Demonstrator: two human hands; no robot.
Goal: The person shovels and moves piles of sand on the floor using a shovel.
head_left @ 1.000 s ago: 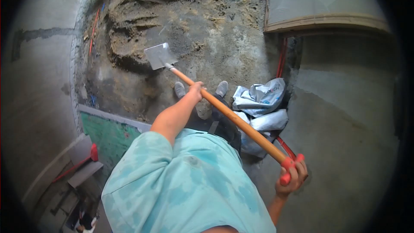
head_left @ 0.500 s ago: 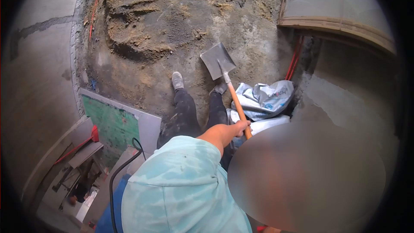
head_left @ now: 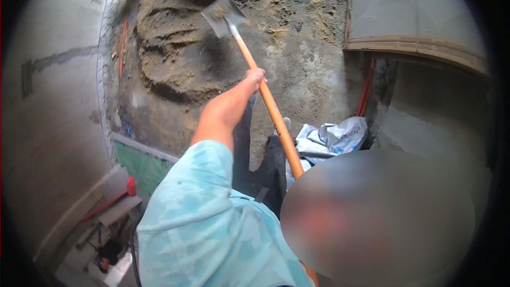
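Observation:
My left hand is closed round the wooden handle of a shovel, with the arm stretched forward. The shovel's square metal blade points ahead, over the heap of sandy soil. Motion smears the blade a little, so I cannot tell how much soil lies on it. The handle's lower end runs behind a large blurred patch at the lower right. My right hand is hidden there.
Beside my legs lie crumpled white sacks. Red pipes rise at the right, below a wood-edged platform. A green-faced board stands at the left. Another person is visible lower down, at the bottom left.
The shovel has swung forward and left, from near my feet to over the soil. My left arm has reached out with it, and the view has shifted slightly.

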